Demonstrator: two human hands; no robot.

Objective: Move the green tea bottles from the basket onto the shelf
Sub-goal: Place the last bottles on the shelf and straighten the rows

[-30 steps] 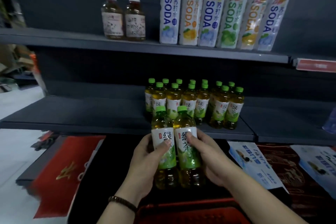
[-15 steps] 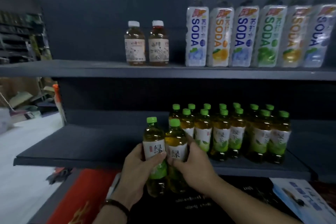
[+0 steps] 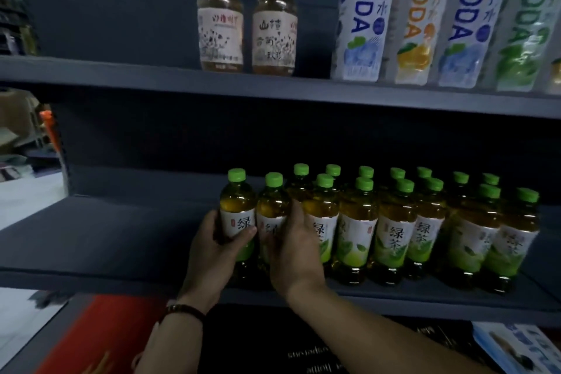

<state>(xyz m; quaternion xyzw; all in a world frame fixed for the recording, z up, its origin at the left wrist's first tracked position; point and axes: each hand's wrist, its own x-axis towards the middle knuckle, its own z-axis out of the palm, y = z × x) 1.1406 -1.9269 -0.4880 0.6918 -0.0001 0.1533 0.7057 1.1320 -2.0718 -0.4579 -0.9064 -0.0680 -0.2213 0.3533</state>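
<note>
**Two green teas reach the shelf's left flank**

A person's left hand (image 3: 217,247) wraps one green tea bottle (image 3: 237,218) while the right hand (image 3: 293,247) closes on its neighbour (image 3: 273,215), both upright, caps up, long axes vertical, at the front of the lower shelf (image 3: 121,252). The stocked row (image 3: 394,231) stands immediately to their right, so the right hand is nearer it. The basket is out of view.

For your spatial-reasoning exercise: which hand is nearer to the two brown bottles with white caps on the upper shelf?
Left. The left hand is below the brown bottles, slightly left; the right hand is below too, further right.
</note>
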